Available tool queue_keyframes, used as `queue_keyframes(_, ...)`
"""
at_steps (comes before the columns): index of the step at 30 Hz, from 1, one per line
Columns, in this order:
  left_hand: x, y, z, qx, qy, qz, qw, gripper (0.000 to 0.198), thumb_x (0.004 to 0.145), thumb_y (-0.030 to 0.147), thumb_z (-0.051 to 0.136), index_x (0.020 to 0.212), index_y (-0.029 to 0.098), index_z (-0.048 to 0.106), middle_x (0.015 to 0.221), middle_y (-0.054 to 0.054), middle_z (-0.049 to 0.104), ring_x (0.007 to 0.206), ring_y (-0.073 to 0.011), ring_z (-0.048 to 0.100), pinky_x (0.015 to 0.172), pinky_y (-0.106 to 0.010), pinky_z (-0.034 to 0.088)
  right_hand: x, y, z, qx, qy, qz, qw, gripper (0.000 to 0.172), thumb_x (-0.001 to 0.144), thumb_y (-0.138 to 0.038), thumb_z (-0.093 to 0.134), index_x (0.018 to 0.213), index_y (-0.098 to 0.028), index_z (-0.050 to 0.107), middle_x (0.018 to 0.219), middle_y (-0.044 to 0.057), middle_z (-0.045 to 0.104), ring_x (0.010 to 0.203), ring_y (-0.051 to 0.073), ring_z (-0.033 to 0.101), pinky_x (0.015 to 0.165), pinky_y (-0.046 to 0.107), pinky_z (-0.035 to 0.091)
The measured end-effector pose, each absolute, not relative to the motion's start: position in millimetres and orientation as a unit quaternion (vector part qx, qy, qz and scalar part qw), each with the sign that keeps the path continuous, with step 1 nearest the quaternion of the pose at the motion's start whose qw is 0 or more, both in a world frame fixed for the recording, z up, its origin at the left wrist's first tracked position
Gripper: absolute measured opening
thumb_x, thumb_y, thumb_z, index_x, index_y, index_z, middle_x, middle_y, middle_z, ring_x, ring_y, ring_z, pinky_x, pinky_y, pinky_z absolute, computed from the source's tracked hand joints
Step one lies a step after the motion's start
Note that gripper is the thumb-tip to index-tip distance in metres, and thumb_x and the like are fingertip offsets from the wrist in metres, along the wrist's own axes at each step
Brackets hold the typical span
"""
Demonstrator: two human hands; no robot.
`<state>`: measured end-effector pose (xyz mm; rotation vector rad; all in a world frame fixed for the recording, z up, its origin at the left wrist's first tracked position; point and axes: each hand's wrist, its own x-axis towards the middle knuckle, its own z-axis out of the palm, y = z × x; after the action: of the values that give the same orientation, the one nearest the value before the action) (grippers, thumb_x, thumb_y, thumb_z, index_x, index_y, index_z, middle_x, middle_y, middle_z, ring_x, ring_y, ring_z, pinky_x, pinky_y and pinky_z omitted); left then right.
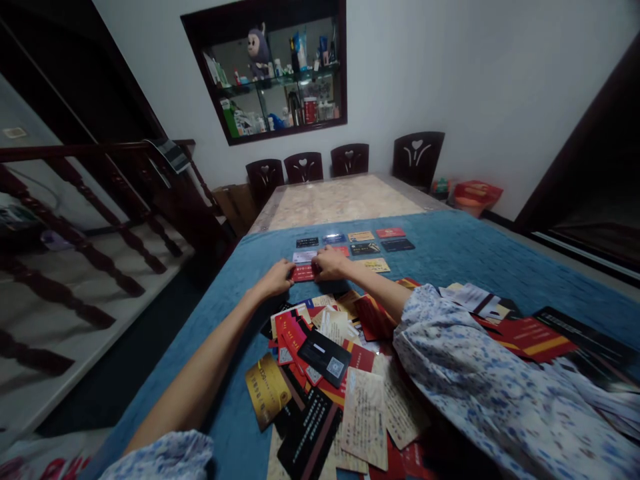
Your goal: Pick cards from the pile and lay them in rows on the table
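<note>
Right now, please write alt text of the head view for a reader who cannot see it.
Both hands, left hand and right hand, press a red card on a blue cloth, beside rows of cards. A loose card pile lies nearer.

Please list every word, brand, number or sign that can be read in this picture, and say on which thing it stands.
None can be read.
Gold card: print too blurred.
Black card: white square code, too small.
Laid-out cards: text too small.
Red card under both hands: blurred.
Shelf bottles: labels unreadable.
</note>
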<state>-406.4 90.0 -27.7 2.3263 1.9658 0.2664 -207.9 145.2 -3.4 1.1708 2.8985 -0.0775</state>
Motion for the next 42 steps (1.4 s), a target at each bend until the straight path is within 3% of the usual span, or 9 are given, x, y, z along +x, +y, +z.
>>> queue_keyframes(11, -408, 93, -25, 0.763, 0.642, 0.048, 0.056, 0.04, 0.072, 0.017, 0.063, 0.112, 0.017, 0.069, 0.112, -0.009, 0.063, 0.107, -0.0251, 0.061, 0.099, -0.034, 0.049, -209, 146, -2, 0.371, 0.928, -0.037, 0.02, 0.04, 0.076, -0.04, 0.074, 0.112, -0.023, 0.073, 0.13, 0.013, 0.064, 0.126, 0.037, 0.049, 0.098, 0.048, 0.046)
queue_keyframes(18, -408, 96, -22, 0.759, 0.647, 0.032, 0.067, 0.034, 0.07, 0.017, 0.061, 0.103, 0.017, 0.068, 0.103, -0.008, 0.062, 0.1, -0.0236, 0.061, 0.095, -0.033, 0.05, -209, 141, 6, 0.374, 0.926, -0.033, 0.037, 0.038, 0.077, -0.036, 0.073, 0.112, -0.023, 0.074, 0.131, 0.013, 0.064, 0.128, 0.036, 0.049, 0.097, 0.046, 0.047)
queue_keyframes(24, -405, 100, -24, 0.748, 0.662, 0.002, 0.051, 0.036, 0.069, 0.015, 0.059, 0.105, 0.013, 0.067, 0.107, -0.011, 0.061, 0.101, -0.0254, 0.061, 0.095, -0.033, 0.05, -209, 139, 10, 0.364, 0.93, -0.025, 0.047, 0.039, 0.08, -0.039, 0.07, 0.114, -0.02, 0.073, 0.134, 0.014, 0.062, 0.13, 0.037, 0.047, 0.102, 0.051, 0.044)
queue_keyframes(35, -396, 99, -20, 0.732, 0.681, -0.013, 0.031, 0.036, 0.069, 0.013, 0.057, 0.103, 0.011, 0.068, 0.11, -0.013, 0.063, 0.101, -0.0249, 0.063, 0.093, -0.03, 0.051, -211, 143, 8, 0.377, 0.924, -0.039, 0.041, 0.037, 0.076, -0.04, 0.072, 0.108, -0.022, 0.074, 0.133, 0.01, 0.064, 0.129, 0.036, 0.049, 0.1, 0.044, 0.047)
queue_keyframes(42, -393, 101, -19, 0.72, 0.694, -0.008, 0.016, 0.032, 0.065, 0.013, 0.058, 0.095, 0.014, 0.068, 0.099, -0.009, 0.065, 0.094, -0.0238, 0.064, 0.086, -0.03, 0.052, -210, 143, 7, 0.359, 0.932, -0.014, 0.037, 0.035, 0.08, -0.042, 0.068, 0.108, -0.021, 0.072, 0.133, 0.012, 0.063, 0.127, 0.034, 0.051, 0.1, 0.047, 0.047)
